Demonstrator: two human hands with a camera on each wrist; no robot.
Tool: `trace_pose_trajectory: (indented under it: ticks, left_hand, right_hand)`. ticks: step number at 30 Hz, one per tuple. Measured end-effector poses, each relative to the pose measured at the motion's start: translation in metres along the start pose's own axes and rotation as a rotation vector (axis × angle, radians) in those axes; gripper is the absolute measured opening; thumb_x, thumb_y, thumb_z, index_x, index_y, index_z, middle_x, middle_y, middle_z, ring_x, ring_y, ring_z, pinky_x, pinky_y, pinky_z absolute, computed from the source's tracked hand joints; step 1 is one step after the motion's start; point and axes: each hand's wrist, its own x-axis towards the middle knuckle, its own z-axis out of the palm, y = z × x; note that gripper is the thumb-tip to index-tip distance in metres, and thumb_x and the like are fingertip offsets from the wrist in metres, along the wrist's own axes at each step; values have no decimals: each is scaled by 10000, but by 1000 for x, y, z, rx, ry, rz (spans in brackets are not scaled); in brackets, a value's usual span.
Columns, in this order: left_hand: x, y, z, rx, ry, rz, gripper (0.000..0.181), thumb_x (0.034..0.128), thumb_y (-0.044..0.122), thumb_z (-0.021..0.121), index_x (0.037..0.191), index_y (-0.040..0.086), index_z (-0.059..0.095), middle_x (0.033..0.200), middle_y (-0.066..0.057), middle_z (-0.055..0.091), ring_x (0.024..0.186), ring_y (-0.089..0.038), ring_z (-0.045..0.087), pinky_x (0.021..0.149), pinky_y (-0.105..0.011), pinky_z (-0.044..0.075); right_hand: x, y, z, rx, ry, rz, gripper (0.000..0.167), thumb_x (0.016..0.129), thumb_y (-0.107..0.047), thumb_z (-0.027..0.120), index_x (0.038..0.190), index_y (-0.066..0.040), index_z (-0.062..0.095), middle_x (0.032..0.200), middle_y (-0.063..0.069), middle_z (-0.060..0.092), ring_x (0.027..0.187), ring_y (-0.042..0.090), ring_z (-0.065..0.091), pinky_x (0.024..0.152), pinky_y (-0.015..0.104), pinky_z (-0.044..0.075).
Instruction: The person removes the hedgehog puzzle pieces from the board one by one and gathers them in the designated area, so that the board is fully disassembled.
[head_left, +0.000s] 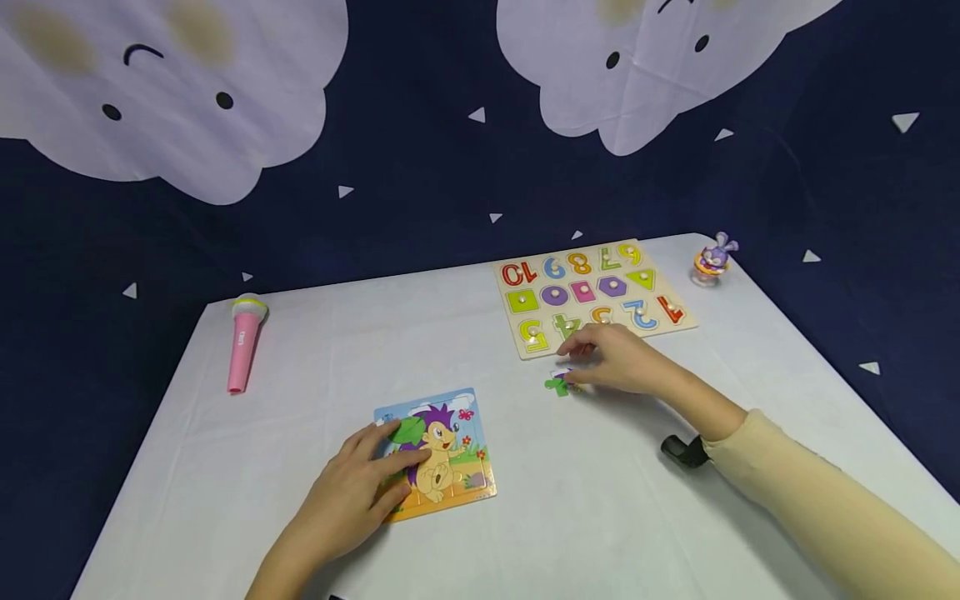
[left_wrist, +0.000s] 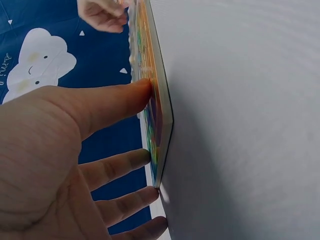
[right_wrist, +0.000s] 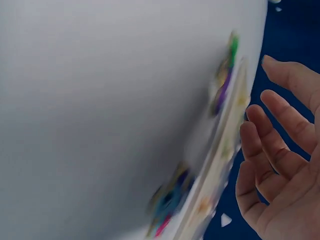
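Note:
My left hand (head_left: 348,492) rests with spread fingers on the square hedgehog puzzle (head_left: 467,475). In the left wrist view, the thumb and fingertips of that hand (left_wrist: 65,145) touch the face and edge of the puzzle (left_wrist: 156,107). Slightly bent, the fingers of my right hand (head_left: 622,358) hover around a small green and purple piece (head_left: 558,385), partly hidden by them. The right wrist view shows this hand (right_wrist: 285,160) with its fingers apart, a blurred green and purple piece (right_wrist: 226,80) and a blue and pink one (right_wrist: 170,200) beside a board.
Behind my right hand lies a wooden board (head_left: 540,292) of knobbed numbers and shapes. A pink toy microphone (head_left: 242,346) lies at the back left. The back right corner holds a purple rabbit figure (head_left: 712,260). A black object (head_left: 682,452) is by the right sleeve.

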Motion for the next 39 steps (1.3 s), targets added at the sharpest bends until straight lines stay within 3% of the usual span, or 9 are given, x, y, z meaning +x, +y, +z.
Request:
trace_pose_trajectory:
  ticks: [9, 16, 25, 33, 39]
  left_hand:
    - [-3, 2, -7, 10, 10, -16, 476, 942, 304, 841, 1402, 294, 717, 1555, -117, 585, 1437, -403, 548, 1108, -661, 523]
    - [-8, -10, -15, -10, 7, -84, 556, 913, 280, 869, 1429, 196, 680, 1563, -158, 578, 1434, -419, 558, 1125, -666, 508]
    - [-17, -20, -15, -25, -9, -41, 548, 888, 241, 886, 1402, 309, 708, 1591, -97, 575, 1446, -402, 555, 1125, -658, 512]
    - [-19, -22, -14, -8, -17, -9, 479, 923, 248, 858, 1374, 351, 737, 1609, -107, 559, 1452, -434, 543, 1149, -661, 490]
    - [-19, -22, -12, -5, -32, -1, 454, 933, 247, 844, 1359, 372, 745, 1639, -117, 526, 1470, -465, 517, 1164, -683, 462]
  right_hand:
    - [18, -43, 14, 111, -11, -40, 225, 925, -195, 845, 1119, -90, 802, 967, -36, 777, 927, 150, 693, 889, 416, 598]
    - [31, -81, 33, 253, -101, -46, 262, 943, -211, 828, 1156, -67, 783, 993, -38, 779, 905, 81, 688, 915, 353, 610]
    - [46, -112, 59, 371, -201, -32, 325, 948, -208, 827, 1218, -44, 750, 1010, 6, 781, 902, 63, 706, 867, 212, 597]
    - [57, -128, 80, 475, -293, 13, 406, 954, -234, 821, 1295, -41, 714, 1097, 50, 776, 920, 63, 704, 875, 201, 584]
    - [63, -135, 94, 538, -312, 49, 422, 969, -257, 801, 1324, -47, 710, 1138, 53, 773, 990, 79, 690, 929, 231, 571]
